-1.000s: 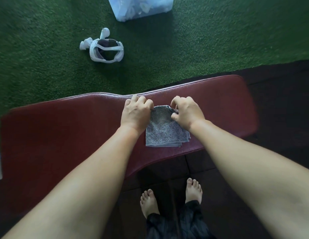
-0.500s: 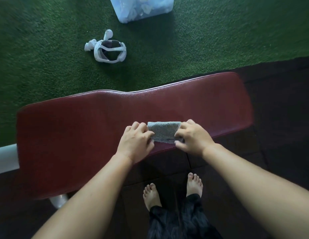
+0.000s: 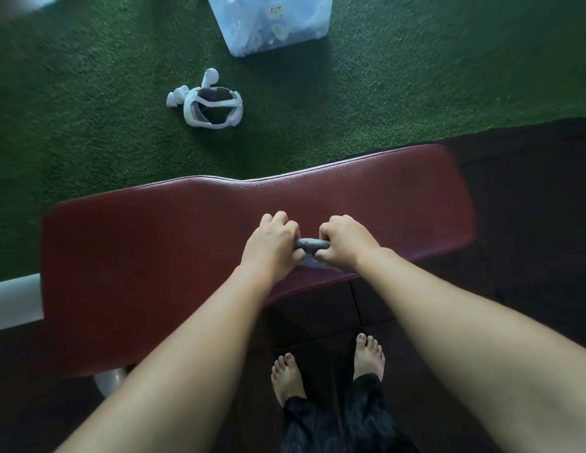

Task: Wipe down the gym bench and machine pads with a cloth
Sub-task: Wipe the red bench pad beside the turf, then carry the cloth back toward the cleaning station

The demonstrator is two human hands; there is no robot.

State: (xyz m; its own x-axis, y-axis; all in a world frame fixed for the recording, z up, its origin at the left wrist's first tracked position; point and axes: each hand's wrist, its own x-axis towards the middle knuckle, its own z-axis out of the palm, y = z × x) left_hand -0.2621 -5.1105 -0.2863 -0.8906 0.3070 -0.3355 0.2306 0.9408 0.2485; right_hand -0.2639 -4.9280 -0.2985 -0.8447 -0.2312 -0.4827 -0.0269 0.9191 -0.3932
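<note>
Green turf (image 3: 416, 93) fills the far side from 9 to 2 o'clock, open but for a clear plastic box (image 3: 275, 24), cut off at 12, and a white headset (image 3: 213, 107) at 11. The dark red bench pad (image 3: 138, 256) spans the middle, its left stretch bare. By its near edge, the left hand (image 3: 272, 246) and right hand (image 3: 345, 241) curl their fingers round the ends of a rolled grey cloth (image 3: 313, 245). Only the cloth's middle shows.
</note>
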